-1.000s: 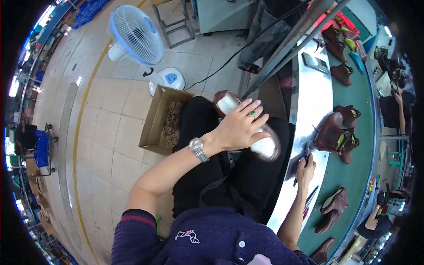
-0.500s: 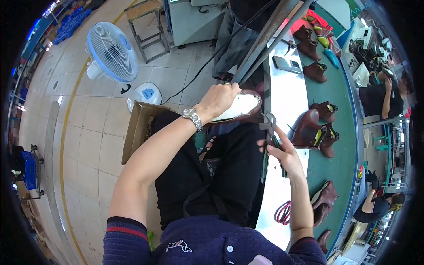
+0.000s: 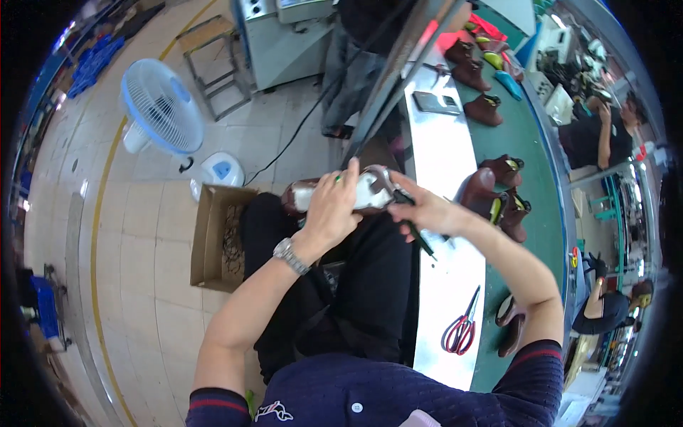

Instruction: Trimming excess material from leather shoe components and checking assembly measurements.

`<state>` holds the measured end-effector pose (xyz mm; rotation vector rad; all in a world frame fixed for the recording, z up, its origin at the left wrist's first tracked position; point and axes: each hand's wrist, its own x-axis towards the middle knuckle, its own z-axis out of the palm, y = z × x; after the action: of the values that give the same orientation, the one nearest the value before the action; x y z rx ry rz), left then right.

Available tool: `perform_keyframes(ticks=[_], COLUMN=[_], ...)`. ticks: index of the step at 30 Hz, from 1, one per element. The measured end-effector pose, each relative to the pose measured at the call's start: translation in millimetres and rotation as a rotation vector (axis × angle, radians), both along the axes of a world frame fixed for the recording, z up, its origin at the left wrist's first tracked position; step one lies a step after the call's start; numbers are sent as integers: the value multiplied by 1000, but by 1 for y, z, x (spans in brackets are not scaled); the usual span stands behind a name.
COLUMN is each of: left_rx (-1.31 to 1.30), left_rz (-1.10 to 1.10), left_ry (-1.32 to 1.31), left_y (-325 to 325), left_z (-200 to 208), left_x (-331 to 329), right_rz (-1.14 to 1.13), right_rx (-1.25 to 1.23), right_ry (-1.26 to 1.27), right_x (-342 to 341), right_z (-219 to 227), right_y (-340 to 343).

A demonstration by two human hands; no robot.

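Note:
Above my lap, a brown shoe (image 3: 370, 191) lies bottom up, its pale underside showing. My left hand (image 3: 331, 208) is closed around its middle, a ring and a steel watch on that arm. My right hand (image 3: 425, 208) grips pliers (image 3: 421, 238) with dark green handles. The jaws are against or very near the shoe's right end; my fingers partly hide them, so I cannot tell what they bite. Red-handled scissors (image 3: 461, 329) lie on the shiny metal ledge (image 3: 445, 285) to my right.
On the green belt (image 3: 530, 263) to the right stand several brown shoes (image 3: 482, 191). A phone (image 3: 436, 103) lies on the ledge. Left of my legs is a cardboard box (image 3: 206, 238) with thin scraps; beyond stand a fan (image 3: 162, 107) and a stool (image 3: 213, 67). A metal post (image 3: 388, 82) rises ahead.
My right hand has brought the pliers left and up to the shoe. My left hand has shifted down along the shoe, which has turned more level. The scissors have come into full view.

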<state>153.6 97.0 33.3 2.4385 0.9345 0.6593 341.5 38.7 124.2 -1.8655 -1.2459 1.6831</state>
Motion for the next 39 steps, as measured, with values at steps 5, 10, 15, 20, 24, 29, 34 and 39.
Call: perform_keyframes(ticks=[5, 10, 15, 20, 24, 29, 34, 39], left_rx=[128, 149, 330, 476, 519, 489, 491, 473], left_rz=[-12, -36, -67, -28, -41, -30, -42, 10], left_ry=[-61, -51, -14, 56, 71, 65, 83, 67], left_y=[-7, -10, -6, 6, 4, -2, 0, -3], left_z=[-3, -9, -18, -22, -28, -25, -25, -23], left_x=[-6, -9, -13, -10, -7, -14, -7, -5], right_rz=[67, 150, 566, 188, 203, 96, 104, 49], right_rx=[307, 461, 601, 768, 639, 718, 545, 695], right_ry=[-148, -278, -850, -441, -607, -417, -522, -550], right_x=[-5, 2, 15, 11, 1, 6, 5, 10], right_z=[-38, -51, -18, 31, -44, -2, -38, -39], right_y=[-33, -37, -21, 7, 6, 12, 10, 9])
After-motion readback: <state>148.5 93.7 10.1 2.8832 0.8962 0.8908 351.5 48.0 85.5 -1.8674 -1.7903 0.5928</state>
